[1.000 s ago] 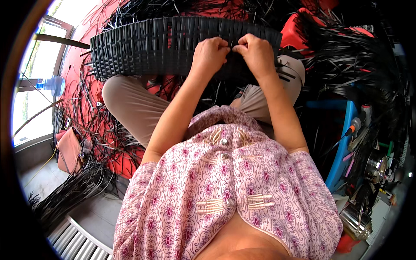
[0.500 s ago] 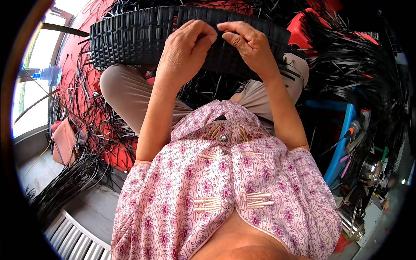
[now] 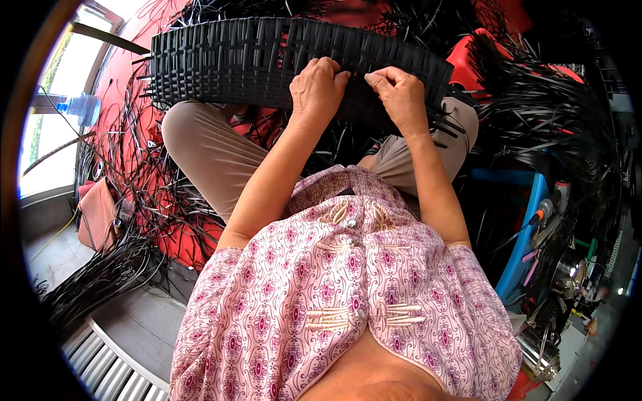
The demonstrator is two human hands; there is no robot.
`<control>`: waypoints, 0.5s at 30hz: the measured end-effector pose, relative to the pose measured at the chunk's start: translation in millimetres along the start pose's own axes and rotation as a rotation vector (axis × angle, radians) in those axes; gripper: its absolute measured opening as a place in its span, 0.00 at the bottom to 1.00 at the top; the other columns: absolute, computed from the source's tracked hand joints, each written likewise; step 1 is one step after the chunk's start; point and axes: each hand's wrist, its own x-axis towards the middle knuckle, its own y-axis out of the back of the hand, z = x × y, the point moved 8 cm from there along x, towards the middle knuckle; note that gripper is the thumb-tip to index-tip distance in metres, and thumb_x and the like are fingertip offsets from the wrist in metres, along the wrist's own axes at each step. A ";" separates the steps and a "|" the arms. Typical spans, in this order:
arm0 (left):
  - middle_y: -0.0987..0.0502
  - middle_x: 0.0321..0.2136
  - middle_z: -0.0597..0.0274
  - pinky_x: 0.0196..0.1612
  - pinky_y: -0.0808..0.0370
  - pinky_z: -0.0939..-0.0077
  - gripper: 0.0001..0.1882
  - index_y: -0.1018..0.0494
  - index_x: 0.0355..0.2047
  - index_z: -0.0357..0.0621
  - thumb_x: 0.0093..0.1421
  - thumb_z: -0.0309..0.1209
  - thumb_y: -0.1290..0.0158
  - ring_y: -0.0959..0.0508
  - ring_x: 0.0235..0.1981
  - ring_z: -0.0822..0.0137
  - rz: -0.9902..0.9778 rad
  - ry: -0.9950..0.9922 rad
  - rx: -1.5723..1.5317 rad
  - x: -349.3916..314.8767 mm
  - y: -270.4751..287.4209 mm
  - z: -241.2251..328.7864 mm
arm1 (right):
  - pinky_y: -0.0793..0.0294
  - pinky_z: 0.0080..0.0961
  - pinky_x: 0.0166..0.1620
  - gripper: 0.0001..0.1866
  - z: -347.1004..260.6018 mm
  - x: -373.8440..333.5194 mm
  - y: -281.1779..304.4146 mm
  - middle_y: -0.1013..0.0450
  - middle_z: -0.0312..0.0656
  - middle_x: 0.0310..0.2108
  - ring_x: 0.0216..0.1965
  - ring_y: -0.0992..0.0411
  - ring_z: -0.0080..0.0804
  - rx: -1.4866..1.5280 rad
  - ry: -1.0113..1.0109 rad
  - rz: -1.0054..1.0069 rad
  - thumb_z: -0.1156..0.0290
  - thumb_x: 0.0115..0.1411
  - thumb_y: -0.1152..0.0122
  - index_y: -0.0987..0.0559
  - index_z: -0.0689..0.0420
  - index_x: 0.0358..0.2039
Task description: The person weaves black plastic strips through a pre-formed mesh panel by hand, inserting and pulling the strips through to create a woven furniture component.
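Across my lap, resting over both knees, lies a long curved panel of black woven strips (image 3: 221,61), with loose strip ends sticking out at its left and right ends. My left hand (image 3: 315,91) is at the middle of the panel, thumb and index finger pinched together against the weave. A short gap to the right, my right hand (image 3: 400,97) also pinches, its fingertips pointing at the left hand. Whatever lies between the fingertips is black on black and I cannot make it out. The panel's lower middle is in shadow and partly hidden by my hands.
Loose black strips (image 3: 160,180) litter the red floor covering (image 3: 182,240) on the left. A thick bundle of black strips (image 3: 535,93) spreads at the right, by a red plastic thing (image 3: 465,57). A blue frame (image 3: 528,227) and metal vessels (image 3: 540,347) stand further right; a large clear bottle (image 3: 83,110) is far left.
Both hands have moved down from the panel's upper edge onto its face, the left one also rightward. The right fingers have closed from a looser curl into a pinch.
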 end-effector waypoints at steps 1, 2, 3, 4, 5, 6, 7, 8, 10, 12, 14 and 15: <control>0.19 0.32 0.56 0.41 0.24 0.60 0.14 0.19 0.33 0.44 0.56 0.41 0.39 0.19 0.37 0.52 0.002 0.004 0.032 0.7 -0.2 1.1 | 0.26 0.27 0.28 0.11 -3.1 -0.6 -0.7 0.23 0.42 0.18 0.20 0.25 0.29 -0.082 0.014 0.009 0.64 0.57 0.32 0.15 0.60 0.29; 0.19 0.32 0.56 0.41 0.24 0.59 0.14 0.19 0.32 0.43 0.57 0.41 0.39 0.19 0.37 0.52 -0.025 0.029 0.033 1.6 -1.4 0.7 | 0.24 0.33 0.31 0.12 -7.0 -0.3 -1.0 0.23 0.46 0.19 0.23 0.22 0.40 -0.159 0.017 0.014 0.61 0.56 0.32 0.15 0.58 0.28; 0.19 0.32 0.56 0.41 0.24 0.59 0.14 0.20 0.32 0.43 0.57 0.41 0.39 0.19 0.37 0.52 -0.015 0.020 0.036 1.9 -2.5 1.2 | 0.24 0.34 0.31 0.12 -7.6 0.2 -2.4 0.23 0.46 0.19 0.23 0.22 0.42 -0.191 0.021 0.018 0.61 0.56 0.32 0.15 0.58 0.28; 0.19 0.32 0.55 0.42 0.24 0.59 0.14 0.20 0.32 0.42 0.57 0.41 0.39 0.19 0.37 0.51 -0.005 0.012 0.040 1.7 -5.0 0.5 | 0.24 0.35 0.32 0.12 -7.2 0.8 -3.9 0.22 0.47 0.19 0.24 0.21 0.43 -0.223 0.024 0.022 0.60 0.56 0.32 0.15 0.58 0.28; 0.19 0.32 0.55 0.42 0.24 0.58 0.14 0.20 0.32 0.42 0.57 0.41 0.40 0.19 0.37 0.51 0.005 0.003 0.044 2.3 -6.1 1.0 | 0.23 0.36 0.32 0.12 -7.5 2.0 -4.6 0.22 0.47 0.20 0.25 0.21 0.45 -0.255 0.027 0.026 0.60 0.56 0.32 0.15 0.58 0.28; 0.19 0.33 0.55 0.42 0.24 0.58 0.13 0.20 0.32 0.41 0.57 0.39 0.41 0.19 0.37 0.51 0.000 0.003 0.045 1.4 -4.3 3.2 | 0.23 0.38 0.34 0.13 -6.2 2.5 -5.2 0.22 0.48 0.20 0.26 0.21 0.46 -0.275 -0.011 0.011 0.59 0.56 0.32 0.15 0.57 0.28; 0.19 0.33 0.55 0.42 0.24 0.58 0.13 0.20 0.33 0.41 0.58 0.39 0.41 0.19 0.37 0.51 0.003 0.012 0.035 0.9 -4.5 2.4 | 0.23 0.38 0.34 0.13 -5.4 3.1 -5.2 0.22 0.48 0.21 0.27 0.21 0.47 -0.273 -0.025 0.007 0.59 0.56 0.33 0.15 0.57 0.28; 0.19 0.33 0.55 0.43 0.24 0.58 0.12 0.20 0.33 0.41 0.58 0.38 0.42 0.19 0.38 0.51 0.005 0.021 0.025 1.0 -4.7 1.4 | 0.23 0.38 0.35 0.13 -4.2 3.9 -5.2 0.22 0.48 0.21 0.27 0.21 0.47 -0.273 -0.039 0.003 0.59 0.56 0.33 0.15 0.57 0.29; 0.20 0.33 0.54 0.43 0.24 0.59 0.11 0.20 0.33 0.41 0.58 0.37 0.43 0.19 0.38 0.51 0.016 0.028 0.007 -0.2 -5.6 -0.5 | 0.22 0.39 0.36 0.14 -2.6 3.6 -6.0 0.21 0.49 0.22 0.28 0.20 0.48 -0.266 -0.050 -0.009 0.58 0.57 0.33 0.15 0.57 0.29; 0.20 0.33 0.54 0.44 0.24 0.59 0.11 0.20 0.34 0.41 0.58 0.35 0.44 0.19 0.39 0.51 0.033 0.021 -0.010 -1.8 -6.6 -3.7 | 0.22 0.40 0.37 0.14 -3.5 2.7 -7.8 0.21 0.50 0.23 0.30 0.20 0.50 -0.253 -0.042 -0.023 0.58 0.57 0.34 0.15 0.57 0.29; 0.20 0.36 0.52 0.44 0.23 0.56 0.12 0.21 0.35 0.41 0.59 0.36 0.46 0.19 0.39 0.48 0.020 0.004 -0.026 -4.2 -8.1 -6.9 | 0.22 0.42 0.37 0.14 -9.9 0.3 -10.1 0.21 0.51 0.24 0.31 0.21 0.51 -0.291 -0.015 -0.030 0.57 0.57 0.34 0.15 0.57 0.29; 0.20 0.38 0.51 0.45 0.23 0.55 0.12 0.21 0.35 0.41 0.59 0.36 0.47 0.19 0.39 0.47 0.014 -0.006 -0.036 -4.5 -7.8 -5.6 | 0.22 0.43 0.37 0.14 -12.7 0.3 -10.6 0.21 0.51 0.24 0.31 0.21 0.52 -0.311 0.000 -0.031 0.57 0.57 0.34 0.15 0.57 0.29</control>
